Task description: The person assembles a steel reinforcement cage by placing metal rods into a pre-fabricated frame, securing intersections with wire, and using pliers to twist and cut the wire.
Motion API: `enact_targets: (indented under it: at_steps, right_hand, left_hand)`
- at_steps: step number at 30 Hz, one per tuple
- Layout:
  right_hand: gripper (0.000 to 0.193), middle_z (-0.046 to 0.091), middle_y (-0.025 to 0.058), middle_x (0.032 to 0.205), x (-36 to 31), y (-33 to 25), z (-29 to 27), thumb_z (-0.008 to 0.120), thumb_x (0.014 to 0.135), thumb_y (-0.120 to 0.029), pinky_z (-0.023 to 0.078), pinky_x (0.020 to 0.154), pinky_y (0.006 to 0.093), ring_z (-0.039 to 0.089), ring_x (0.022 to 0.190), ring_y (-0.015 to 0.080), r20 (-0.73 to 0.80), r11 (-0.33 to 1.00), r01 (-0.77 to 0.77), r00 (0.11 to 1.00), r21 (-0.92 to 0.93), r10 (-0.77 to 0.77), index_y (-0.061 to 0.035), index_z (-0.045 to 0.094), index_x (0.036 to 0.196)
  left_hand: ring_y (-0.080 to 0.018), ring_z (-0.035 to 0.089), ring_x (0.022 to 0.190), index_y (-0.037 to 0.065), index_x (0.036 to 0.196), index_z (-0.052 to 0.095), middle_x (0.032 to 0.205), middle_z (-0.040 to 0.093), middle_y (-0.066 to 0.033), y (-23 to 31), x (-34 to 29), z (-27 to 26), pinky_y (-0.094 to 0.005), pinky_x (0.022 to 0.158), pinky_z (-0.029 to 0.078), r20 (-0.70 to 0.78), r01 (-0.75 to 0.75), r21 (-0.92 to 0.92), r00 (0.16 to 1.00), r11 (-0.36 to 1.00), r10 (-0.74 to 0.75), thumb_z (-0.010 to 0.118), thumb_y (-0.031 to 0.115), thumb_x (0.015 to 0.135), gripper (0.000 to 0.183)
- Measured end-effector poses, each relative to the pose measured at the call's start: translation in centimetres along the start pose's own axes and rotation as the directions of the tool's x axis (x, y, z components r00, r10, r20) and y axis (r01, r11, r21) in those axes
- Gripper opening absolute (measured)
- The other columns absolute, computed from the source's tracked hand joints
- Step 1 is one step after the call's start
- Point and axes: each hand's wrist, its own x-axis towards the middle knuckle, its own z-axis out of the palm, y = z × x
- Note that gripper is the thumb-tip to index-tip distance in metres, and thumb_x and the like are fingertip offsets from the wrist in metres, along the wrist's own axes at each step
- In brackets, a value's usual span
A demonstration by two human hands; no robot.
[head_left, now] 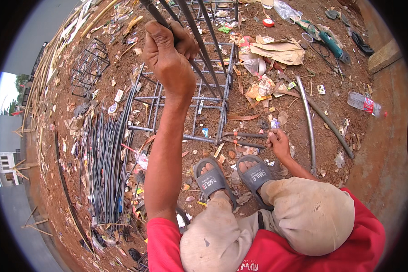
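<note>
My left hand (170, 54) is raised and wrapped round a dark steel rebar (155, 13), one of several long bars rising from a rebar cage (181, 98). The cage lies ahead of my feet, made of ribbed bars and square stirrups. My right hand (280, 143) is low by my right knee, its fingers closed at the handle ends of dark pincers (245, 135). The pincers' jaws sit at the cage's near right corner; whether they grip wire there is too small to tell.
A bundle of thin rods (106, 167) lies left, near a smaller cage (89, 68). A metal pipe (309, 122), a plastic bottle (365, 103) and a teal angle grinder (333, 44) with its cord are right. Litter covers the soil; bamboo poles (50, 68) lie far left.
</note>
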Motion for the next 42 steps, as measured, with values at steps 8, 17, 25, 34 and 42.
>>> enact_targets:
  at_steps: [8,17,25,34,42]
  right_hand:
    - [0.016,0.060,0.0014,0.073,-0.4,1.0,0.7,0.057,0.099,-0.015,0.045,0.054,0.0242,0.055,0.060,0.0074,0.014,0.999,0.032,0.999,-0.025,-0.032,-0.0016,0.060,0.108]
    - [0.016,0.060,0.0030,0.073,-0.9,0.3,0.8,0.054,0.101,-0.015,0.047,0.056,0.0244,0.056,0.060,0.0091,-0.006,0.993,-0.016,1.000,-0.114,0.016,-0.0010,0.057,0.107]
    - [0.014,0.061,0.0032,0.073,-0.8,0.9,0.5,0.055,0.100,-0.014,0.046,0.056,0.0249,0.056,0.060,0.0096,0.010,0.998,-0.017,1.000,-0.064,0.018,-0.0017,0.058,0.106]
    - [0.015,0.061,0.0029,0.074,-0.8,0.5,0.4,0.055,0.100,-0.015,0.046,0.056,0.0249,0.056,0.060,0.0095,-0.012,0.996,-0.030,0.999,-0.081,0.029,-0.0018,0.058,0.106]
    - [0.017,0.060,0.0031,0.073,-0.9,0.9,0.0,0.055,0.100,-0.015,0.046,0.056,0.0251,0.055,0.060,0.0095,-0.048,0.997,0.002,0.999,-0.082,-0.005,0.0003,0.058,0.108]
  left_hand:
    - [-0.0046,0.036,0.048,0.008,0.078,0.051,0.057,0.043,0.0031,-3.7,0.8,-2.8,-0.0218,0.044,0.029,-0.213,0.065,0.036,0.975,0.997,-0.056,0.043,0.037,0.107,0.041]
    - [-0.0364,0.060,0.072,0.001,0.089,0.063,0.074,0.062,-0.0170,-8.3,6.3,-4.3,-0.0473,0.068,0.043,-0.538,0.428,0.678,0.843,0.598,0.007,0.039,0.043,0.106,0.051]
    - [-0.0267,0.052,0.064,0.000,0.084,0.056,0.068,0.056,-0.0126,-9.1,6.3,-5.1,-0.0426,0.064,0.041,-0.477,0.192,0.650,0.856,0.736,0.198,0.041,0.038,0.106,0.047]
    - [-0.0136,0.041,0.054,0.006,0.078,0.051,0.061,0.045,-0.0011,-8.9,4.5,-5.8,-0.0314,0.053,0.035,-0.332,-0.037,0.613,0.894,0.789,0.300,0.041,0.038,0.107,0.045]
    - [-0.0030,0.038,0.049,0.007,0.079,0.050,0.059,0.044,0.0037,-3.9,-1.3,-3.7,-0.0212,0.044,0.031,-0.181,-0.008,0.103,0.983,0.995,0.027,0.046,0.037,0.106,0.040]
